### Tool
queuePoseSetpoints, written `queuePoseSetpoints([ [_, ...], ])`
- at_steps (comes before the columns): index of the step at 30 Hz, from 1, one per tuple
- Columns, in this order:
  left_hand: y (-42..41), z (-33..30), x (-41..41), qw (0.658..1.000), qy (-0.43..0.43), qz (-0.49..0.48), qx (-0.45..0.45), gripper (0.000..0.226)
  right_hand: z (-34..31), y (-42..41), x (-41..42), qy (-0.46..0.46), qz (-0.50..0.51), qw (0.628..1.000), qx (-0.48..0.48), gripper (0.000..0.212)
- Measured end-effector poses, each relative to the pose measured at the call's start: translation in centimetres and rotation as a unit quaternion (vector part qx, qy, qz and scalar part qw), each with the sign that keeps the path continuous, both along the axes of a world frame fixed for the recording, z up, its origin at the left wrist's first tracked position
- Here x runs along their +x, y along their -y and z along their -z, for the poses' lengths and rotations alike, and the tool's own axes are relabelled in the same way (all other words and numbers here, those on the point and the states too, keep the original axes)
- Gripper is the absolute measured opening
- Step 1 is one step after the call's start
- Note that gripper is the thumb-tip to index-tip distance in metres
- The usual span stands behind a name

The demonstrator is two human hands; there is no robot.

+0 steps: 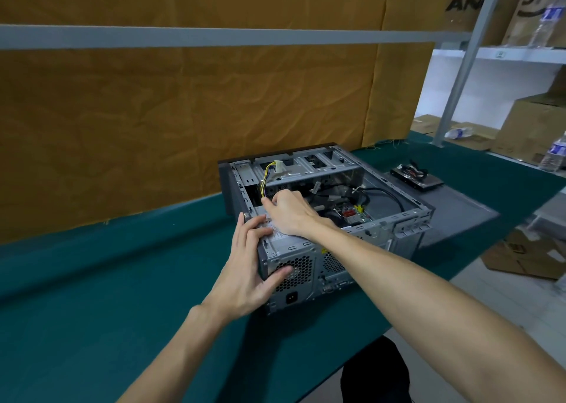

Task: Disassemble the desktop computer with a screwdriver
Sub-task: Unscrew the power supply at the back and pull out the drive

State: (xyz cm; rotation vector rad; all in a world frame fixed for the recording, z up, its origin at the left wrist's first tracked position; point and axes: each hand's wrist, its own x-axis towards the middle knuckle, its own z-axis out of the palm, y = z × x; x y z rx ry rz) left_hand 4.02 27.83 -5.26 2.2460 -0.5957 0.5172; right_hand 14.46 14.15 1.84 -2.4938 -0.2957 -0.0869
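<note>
Power supply lies under both hands, long axis running away from person.
Left hand grips its rear corner; right hand, farther in, curls at its inner end; hold unclear.

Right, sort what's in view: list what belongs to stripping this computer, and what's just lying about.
Part of the job:
- computer case, open
- power supply, gripped by the left hand
- yellow and black cables, right hand at them
- removed drive on the table

Just lying about:
- water bottles
- cardboard boxes
- metal shelving
</note>
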Motion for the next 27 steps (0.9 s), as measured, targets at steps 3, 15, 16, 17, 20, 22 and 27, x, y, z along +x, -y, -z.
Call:
queuePoseSetpoints([
  [3, 0.0, -0.1, 0.0, 1.0, -0.006, 0.0, -0.002, 0.066, 0.0, -0.1, 0.1, -0.004, 0.005, 1.0, -0.007, 0.056],
  [15, 0.0, 0.0, 0.1, 1.0, -0.004, -0.015, -0.022, 0.062, -0.2, -0.8, 0.4, -0.011, 0.006, 0.999, -0.036, 0.049],
  [16, 0.0, 0.1, 0.2, 0.999, -0.003, -0.014, -0.028, 0.062, -0.2, -0.6, 0.5, -0.009, 0.003, 0.999, -0.037, 0.049],
  [17, 0.1, 0.1, 0.3, 0.999, -0.001, -0.012, -0.033, 0.063, -0.2, -0.4, 0.6, -0.008, -0.001, 0.999, -0.035, 0.049],
  [20, 0.1, 0.4, 0.6, 0.999, 0.007, -0.006, -0.04, 0.065, -0.2, 0.0, 0.9, -0.008, -0.011, 0.999, -0.031, 0.052],
  [22, 0.0, 0.4, 0.5, 0.999, 0.005, -0.008, -0.035, 0.065, -0.2, -0.1, 0.9, -0.008, -0.016, 0.999, -0.033, 0.053],
  [27, -0.1, -0.5, -0.4, 0.99, -0.043, 0.002, -0.131, 0.067, -0.2, 0.2, 0.7, -0.005, -0.025, 0.999, -0.024, 0.057],
])
